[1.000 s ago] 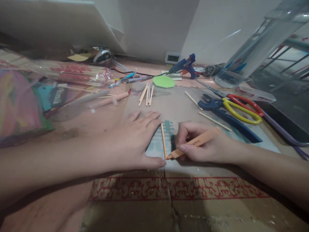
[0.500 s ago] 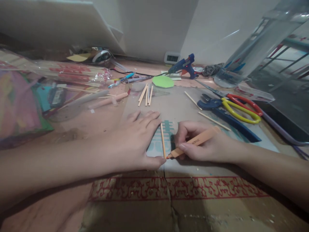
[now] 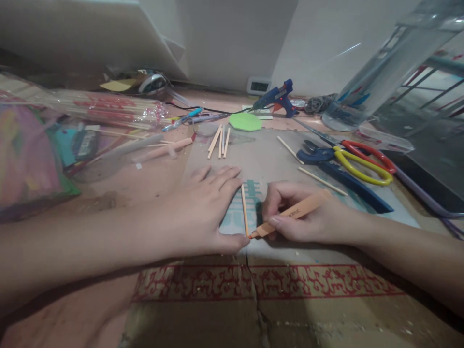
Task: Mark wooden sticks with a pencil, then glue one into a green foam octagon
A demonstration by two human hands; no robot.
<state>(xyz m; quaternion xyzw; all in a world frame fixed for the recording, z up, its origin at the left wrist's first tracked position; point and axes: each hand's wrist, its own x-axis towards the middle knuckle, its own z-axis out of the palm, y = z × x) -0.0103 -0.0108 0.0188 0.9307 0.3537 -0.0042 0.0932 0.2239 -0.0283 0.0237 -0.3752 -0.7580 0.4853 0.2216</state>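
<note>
A thin wooden stick (image 3: 245, 210) lies on the cardboard (image 3: 275, 154) in front of me. My left hand (image 3: 208, 208) rests flat with spread fingers, its forefinger tip at the stick's far end and its thumb tip at the near end, keeping the stick between them. In my right hand (image 3: 297, 212) is an orange marker (image 3: 308, 205), pinched between thumb and fingers. The marker's tip touches or nearly touches the near end of the stick, beside my left thumb.
Several cut sticks (image 3: 219, 142) lie beyond my left hand. To the right are blue cutters (image 3: 348, 181), scissors with red and yellow handles (image 3: 362, 164) and a clear bottle (image 3: 362, 92). A blue glue gun (image 3: 275, 99) and green paper (image 3: 245, 122) sit behind; plastic bags (image 3: 29, 159) are left.
Both hands, the stick and the marker stay in nearly the same place. Only a very slight shift of the view shows.
</note>
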